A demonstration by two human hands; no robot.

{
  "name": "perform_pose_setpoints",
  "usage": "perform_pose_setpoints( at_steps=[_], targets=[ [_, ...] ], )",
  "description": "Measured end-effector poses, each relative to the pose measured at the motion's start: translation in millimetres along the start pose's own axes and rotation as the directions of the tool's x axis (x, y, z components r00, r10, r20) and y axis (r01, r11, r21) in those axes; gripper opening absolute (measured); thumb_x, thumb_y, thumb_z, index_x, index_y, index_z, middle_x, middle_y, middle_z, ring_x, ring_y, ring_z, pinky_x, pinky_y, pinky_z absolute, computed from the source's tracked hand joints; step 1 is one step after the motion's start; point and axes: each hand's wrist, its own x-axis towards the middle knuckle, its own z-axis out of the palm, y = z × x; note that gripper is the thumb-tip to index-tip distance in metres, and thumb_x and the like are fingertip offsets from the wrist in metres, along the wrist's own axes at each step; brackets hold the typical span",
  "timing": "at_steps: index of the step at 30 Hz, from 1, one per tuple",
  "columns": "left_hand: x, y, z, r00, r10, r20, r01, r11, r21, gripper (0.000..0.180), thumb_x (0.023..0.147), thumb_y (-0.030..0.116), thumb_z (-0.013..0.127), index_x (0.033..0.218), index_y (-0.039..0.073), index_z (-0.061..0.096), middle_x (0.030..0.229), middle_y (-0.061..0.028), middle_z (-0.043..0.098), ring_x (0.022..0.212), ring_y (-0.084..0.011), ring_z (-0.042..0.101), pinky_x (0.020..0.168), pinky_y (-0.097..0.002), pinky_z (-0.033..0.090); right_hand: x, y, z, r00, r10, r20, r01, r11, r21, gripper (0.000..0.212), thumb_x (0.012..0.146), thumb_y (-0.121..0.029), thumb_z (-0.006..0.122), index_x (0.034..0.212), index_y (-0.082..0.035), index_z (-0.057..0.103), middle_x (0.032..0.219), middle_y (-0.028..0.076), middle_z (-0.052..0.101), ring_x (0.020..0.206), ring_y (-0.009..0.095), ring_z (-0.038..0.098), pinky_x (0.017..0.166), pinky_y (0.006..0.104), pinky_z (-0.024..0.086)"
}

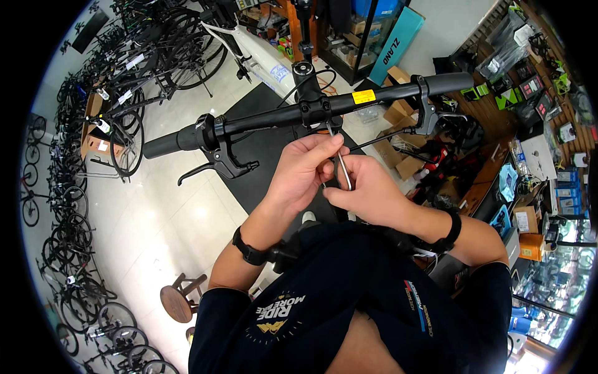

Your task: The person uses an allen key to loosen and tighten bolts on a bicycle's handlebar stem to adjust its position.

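A bicycle's black handlebar [261, 118] runs across in front of me, clamped by a black stem [313, 103] at its middle. Just below the stem, my left hand [304, 168] pinches a thin silver hex key [344, 171] between thumb and fingers. The key's upper end reaches up toward the stem clamp; whether it sits in a bolt I cannot tell. My right hand [369, 190] is closed around the lower part of the key, its fingers curled close beside the left ones. Brake levers [215, 163] hang from both sides of the bar, and a yellow sticker [364, 96] is on its right half.
The white bicycle frame [265, 59] extends away beyond the stem, over a dark mat [249, 187]. Many bicycles [75, 206] line the left side. A wooden stool [177, 302] stands at lower left. Cardboard boxes [402, 112] and a cluttered workbench [492, 171] are at the right.
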Motion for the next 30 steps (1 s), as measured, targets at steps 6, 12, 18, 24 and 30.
perform_pose_setpoints(
  at_steps=[6, 12, 18, 24, 30],
  targets=[
    [4, 1, -5, 0.998, -0.032, 0.045, 0.037, 0.993, -0.108, 0.018, 0.089, 0.018, 0.073, 0.09, 0.003, 0.064, 0.084, -0.0058, 0.067, 0.054, -0.0017, 0.046, 0.051, -0.0177, 0.038, -13, -20, -10, 0.948, -0.316, 0.034, 0.238, 0.637, -0.733, 0.017, 0.084, -0.012, 0.067, 0.083, 0.0, 0.056, 0.07, 0.012, 0.064, 0.064, 0.028, 0.064, 0.059, 0.037, 0.049],
    [5, 4, -9, 0.996, -0.033, 0.089, 0.045, 0.989, -0.138, 0.017, 0.092, 0.016, 0.068, 0.095, 0.0, 0.063, 0.086, -0.0069, 0.068, 0.054, -0.0023, 0.045, 0.052, -0.0196, 0.04, 0, 0, -29, 0.957, 0.043, 0.288, -0.107, 0.972, 0.211, 0.016, 0.098, -0.017, 0.059, 0.088, -0.005, 0.058, 0.068, -0.002, 0.055, 0.057, 0.006, 0.05, 0.051, 0.022, 0.038],
    [-1, 10, -7, 0.986, -0.044, 0.162, 0.071, 0.983, -0.168, 0.022, 0.096, 0.016, 0.062, 0.104, -0.004, 0.063, 0.089, -0.0065, 0.068, 0.053, -0.0029, 0.045, 0.053, -0.0235, 0.046, -2, -11, -31, 0.901, 0.162, 0.403, -0.381, 0.741, 0.553, 0.022, 0.095, -0.021, 0.064, 0.104, -0.001, 0.058, 0.07, 0.0, 0.053, 0.06, 0.008, 0.047, 0.058, 0.0214, 0.037],
    [-1, 9, -9, 0.988, -0.044, 0.151, 0.063, 0.99, -0.126, 0.022, 0.098, 0.016, 0.059, 0.107, -0.004, 0.063, 0.093, -0.0057, 0.068, 0.054, -0.0015, 0.044, 0.053, -0.019, 0.04, 1, 21, -34, 0.82, -0.123, 0.559, -0.363, 0.644, 0.674, 0.04, 0.095, -0.028, 0.065, 0.121, -0.003, 0.048, 0.087, 0.008, 0.061, 0.072, 0.013, 0.057, 0.068, 0.0259, 0.045],
    [1, 7, -4, 0.99, -0.066, 0.124, 0.086, 0.983, -0.161, 0.022, 0.099, 0.015, 0.057, 0.109, -0.004, 0.061, 0.091, -0.0027, 0.066, 0.052, -0.0005, 0.042, 0.055, -0.0191, 0.047, 10, 30, -24, 0.752, -0.344, 0.562, -0.314, 0.562, 0.765, 0.04, 0.094, -0.037, 0.065, 0.116, -0.007, 0.051, 0.091, 0.007, 0.058, 0.076, 0.015, 0.055, 0.071, 0.0283, 0.045]
  ],
)
